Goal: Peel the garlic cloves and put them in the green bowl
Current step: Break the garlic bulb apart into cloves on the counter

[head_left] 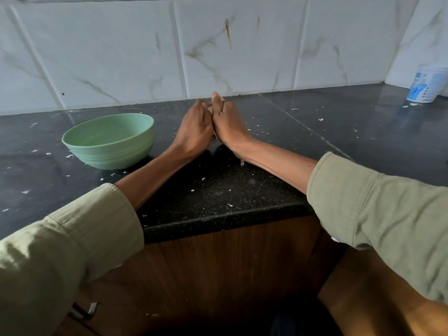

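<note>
Your left hand [196, 128] and right hand [229, 124] meet knuckle to knuckle above the black counter [242, 190], just right of the green bowl [109, 140]. Both sets of fingers curl inward around something pale; a small white sliver of it, the garlic clove [210, 109], shows between your fingertips near the top of the two hands. Your right thumb sticks up above the rest. Most of the clove is hidden behind your hands, so you cannot see how much skin is on it.

The bowl sits upright on the counter near your left wrist, close beside it but not touching. What you can see of its inside looks bare; the near wall hides the bottom.

Bits of white garlic skin [229, 204] lie scattered all over the counter, around the bowl and under your forearms. One larger flake [241, 162] lies right against your right wrist.

Far off at the right, against the tiled wall [109, 57], stands a white and blue cup [425, 84], well apart from your hands. Your green sleeves [378, 209] are rolled back to the forearms.
</note>
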### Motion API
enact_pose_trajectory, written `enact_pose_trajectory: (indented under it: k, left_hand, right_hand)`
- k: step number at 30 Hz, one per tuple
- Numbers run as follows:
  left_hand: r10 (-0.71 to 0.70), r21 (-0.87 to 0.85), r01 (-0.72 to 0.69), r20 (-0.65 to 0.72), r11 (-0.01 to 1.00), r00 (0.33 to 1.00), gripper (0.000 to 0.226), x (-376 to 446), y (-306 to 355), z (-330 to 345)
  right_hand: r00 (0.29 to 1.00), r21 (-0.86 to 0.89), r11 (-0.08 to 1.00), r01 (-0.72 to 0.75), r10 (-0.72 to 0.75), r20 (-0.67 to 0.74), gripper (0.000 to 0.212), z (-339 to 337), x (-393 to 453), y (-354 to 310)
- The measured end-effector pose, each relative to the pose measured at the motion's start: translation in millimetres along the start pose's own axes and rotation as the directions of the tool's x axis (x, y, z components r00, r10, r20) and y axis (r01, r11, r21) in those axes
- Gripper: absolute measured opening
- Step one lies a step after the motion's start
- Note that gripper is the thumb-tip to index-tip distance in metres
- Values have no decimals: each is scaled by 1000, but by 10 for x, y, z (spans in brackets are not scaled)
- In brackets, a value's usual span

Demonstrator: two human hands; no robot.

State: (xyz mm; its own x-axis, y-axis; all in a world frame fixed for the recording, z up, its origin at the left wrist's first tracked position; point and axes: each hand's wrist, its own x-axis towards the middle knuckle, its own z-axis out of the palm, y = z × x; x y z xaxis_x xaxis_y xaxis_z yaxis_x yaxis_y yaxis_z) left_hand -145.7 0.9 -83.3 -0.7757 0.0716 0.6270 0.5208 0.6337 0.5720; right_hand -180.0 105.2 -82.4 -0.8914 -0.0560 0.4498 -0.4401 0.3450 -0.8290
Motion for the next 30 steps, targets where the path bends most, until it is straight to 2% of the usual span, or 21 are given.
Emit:
enact_pose_trajectory:
  k: [10,13,17,19,22,25,27,30]
  left_hand:
    - [-10,-62,11,17,998,1000,33,-13,61,-12]
    - [-105,-147,110,47,983,993,26,-53,80,-9]
    - [-175,-252,187,69,949,982,34,-61,107,-11]
    - [-223,-323,230,60,918,973,36,-41,102,-9]
    - [-368,-455,353,57,818,928,39,-40,116,-39]
    - [-403,-529,392,101,753,909,31,-57,138,-75]
    - [-393,-510,406,139,758,909,33,-55,153,-75]
    - [-333,-367,369,161,854,929,33,-56,174,-45]
  right_hand:
    - [999,6,999,-32,32,39,64,-59,-45,-37]
    - [998,78,995,-62,61,18,59,-131,-72,-85]
    - [998,58,996,-64,63,16,58,-155,-68,-115]
    - [998,39,997,-63,62,13,58,-151,-48,-122]
    - [997,4,998,-60,60,47,56,-142,-22,-85]
    - [990,-20,998,-68,70,124,60,-137,-38,-39]
    - [981,5,999,-50,48,187,68,-136,-42,-38]
    - [971,15,999,-51,46,233,80,-110,-55,-89]
